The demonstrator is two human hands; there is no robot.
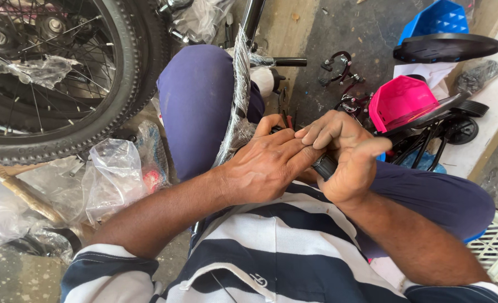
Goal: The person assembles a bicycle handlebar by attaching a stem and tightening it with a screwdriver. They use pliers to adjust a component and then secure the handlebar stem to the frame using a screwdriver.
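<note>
Black grip [324, 166]: centre of scene, over your lap, mostly hidden between both hands; long axis runs near-right to far-left. Right hand [347, 160]: fingers clenched round grip, nearer hand. Left hand [265, 165]: fingers pressed against its far-left end. Wrapped frame tube [240, 90] runs away beyond. Wheel [63, 73] far left.

One head camera, looking steeply down

It sits close above the lap (the only view here), facing forward and down past the striped shirt [271, 247] to the bicycle wheel [63, 78] on the floor [338, 33].
</note>
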